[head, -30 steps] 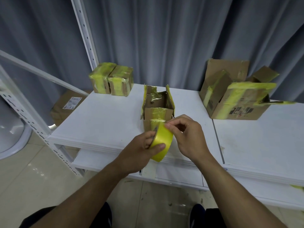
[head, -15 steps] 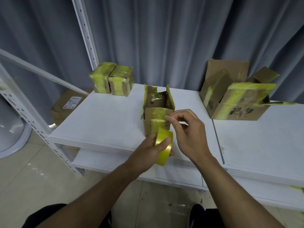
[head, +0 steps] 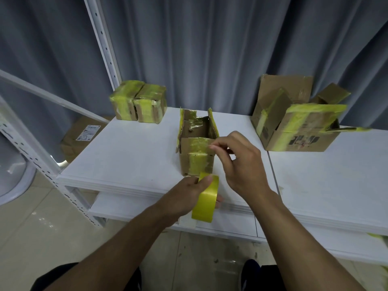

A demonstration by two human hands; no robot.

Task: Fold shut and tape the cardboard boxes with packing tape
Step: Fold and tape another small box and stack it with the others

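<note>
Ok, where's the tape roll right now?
Head view, low centre: the yellow tape roll is gripped in the left hand at the front edge of the table, just in front of the small open box; the right hand pinches its loose strip.

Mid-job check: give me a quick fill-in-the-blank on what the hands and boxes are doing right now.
The left hand grips the ____ tape roll. The right hand pinches the tape end before the middle box, whose top flaps are ____. On the shelf, back left, stand ____ taped boxes.
Missing: yellow; open; two.
</note>
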